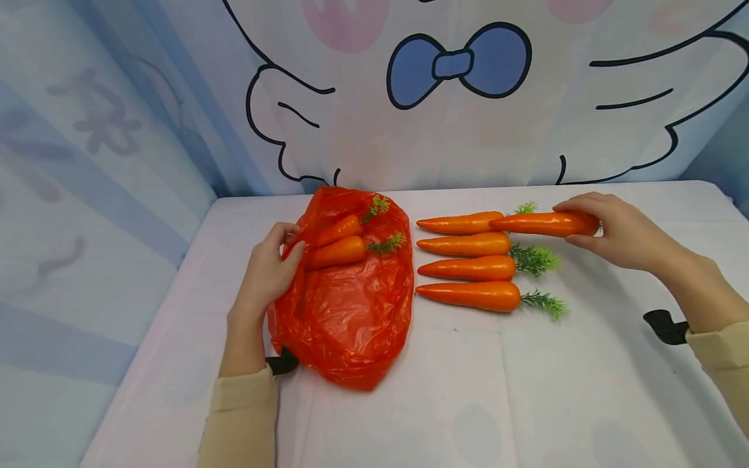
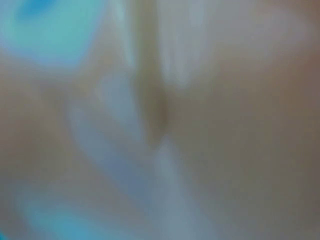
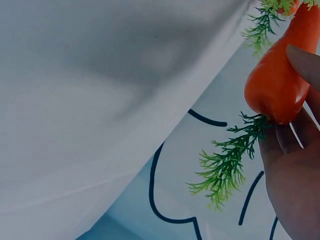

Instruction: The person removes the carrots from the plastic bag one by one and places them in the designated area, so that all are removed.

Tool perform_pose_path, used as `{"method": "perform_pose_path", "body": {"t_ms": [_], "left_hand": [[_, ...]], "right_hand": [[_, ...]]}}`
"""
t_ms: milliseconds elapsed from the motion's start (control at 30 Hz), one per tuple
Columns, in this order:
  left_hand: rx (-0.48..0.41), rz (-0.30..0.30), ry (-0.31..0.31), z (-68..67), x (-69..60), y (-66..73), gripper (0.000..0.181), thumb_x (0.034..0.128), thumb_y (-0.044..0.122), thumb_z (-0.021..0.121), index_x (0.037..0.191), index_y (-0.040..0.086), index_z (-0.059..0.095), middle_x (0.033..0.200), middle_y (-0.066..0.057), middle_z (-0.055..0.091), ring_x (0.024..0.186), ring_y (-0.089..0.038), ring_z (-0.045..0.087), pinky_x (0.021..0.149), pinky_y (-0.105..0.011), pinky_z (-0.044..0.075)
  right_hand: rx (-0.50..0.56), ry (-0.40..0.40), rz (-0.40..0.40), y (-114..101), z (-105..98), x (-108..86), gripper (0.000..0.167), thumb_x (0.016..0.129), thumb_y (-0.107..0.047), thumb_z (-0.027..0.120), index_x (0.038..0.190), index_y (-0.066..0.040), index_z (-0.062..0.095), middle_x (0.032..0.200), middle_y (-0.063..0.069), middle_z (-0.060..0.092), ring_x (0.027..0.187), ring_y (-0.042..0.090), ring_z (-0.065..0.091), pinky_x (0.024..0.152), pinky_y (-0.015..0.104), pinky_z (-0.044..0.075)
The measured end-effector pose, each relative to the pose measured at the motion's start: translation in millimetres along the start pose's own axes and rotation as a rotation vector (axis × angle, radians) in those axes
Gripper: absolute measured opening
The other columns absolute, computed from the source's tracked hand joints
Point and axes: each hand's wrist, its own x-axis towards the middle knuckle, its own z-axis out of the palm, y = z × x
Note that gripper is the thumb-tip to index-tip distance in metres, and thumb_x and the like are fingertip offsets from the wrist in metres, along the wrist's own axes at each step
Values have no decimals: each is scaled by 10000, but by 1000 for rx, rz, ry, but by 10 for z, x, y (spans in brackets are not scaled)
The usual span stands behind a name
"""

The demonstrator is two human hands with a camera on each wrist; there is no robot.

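Note:
A carrot (image 1: 547, 223) is held by its thick end between the thumb and fingers of my right hand (image 1: 623, 231), raised above the table. Its green top (image 3: 225, 155) hangs by the palm in the right wrist view. On the left lies a red plastic bag (image 1: 363, 312), whose left edge my left hand (image 1: 272, 266) pinches between thumb and fingers. Two carrots with green tops, the nearer one (image 1: 339, 253) plainest, lie in the bag's mouth. Several more carrots (image 1: 471, 296) lie in a column right of the bag, tips pointing left. The left wrist view is too blurred to read.
A white cloth covers the table (image 1: 456, 396). Behind it hangs a printed curtain (image 1: 445, 143) with a blue bow, and a blue-and-white curtain (image 1: 105, 260) stands along the left side. Dark straps show at both wrists.

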Motion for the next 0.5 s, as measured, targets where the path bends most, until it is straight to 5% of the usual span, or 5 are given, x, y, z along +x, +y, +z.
{"method": "perform_pose_path", "body": {"t_ms": [500], "left_hand": [[0, 3, 3, -3, 0, -22, 293, 1047, 175, 536, 1314, 67, 487, 1189, -162, 575, 1075, -336, 532, 947, -505, 514]], "right_hand": [[20, -57, 70, 277, 15, -73, 493, 845, 111, 712, 1312, 70, 557, 1286, 309, 526, 1098, 456, 469, 921, 647, 402]]}}
